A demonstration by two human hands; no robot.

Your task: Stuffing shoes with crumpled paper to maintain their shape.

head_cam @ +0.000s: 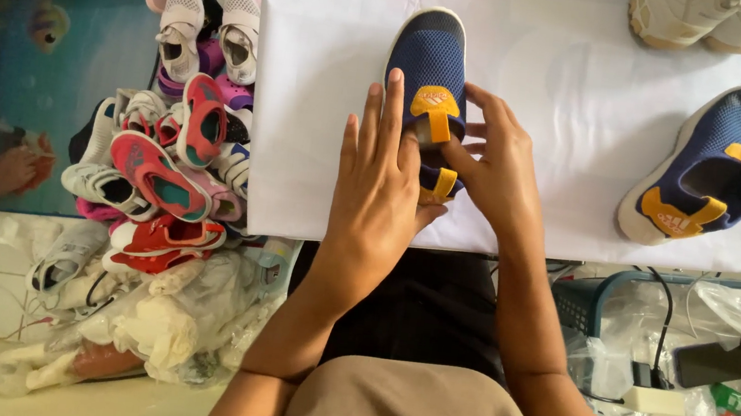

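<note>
Left hand [381,174] lies spread flat on the navy shoe [430,66]; right hand [492,168] pinches its yellow strap [435,113], mid-fastening; pressing it down seems next

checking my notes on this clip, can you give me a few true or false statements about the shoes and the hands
1. Both hands are on the blue shoe with the yellow strap. True: the left hand lies flat over its heel end and the right hand pinches the strap.
2. The second blue shoe stands upright beside the first, touching it. False: it lies tipped on its side, apart, to the right.
3. The shoes rest on a white sheet. True.
4. The pile of small shoes lies to the right of the white sheet. False: it lies to the left.
5. A pair of pale shoes sits at the top right edge. True.
</note>
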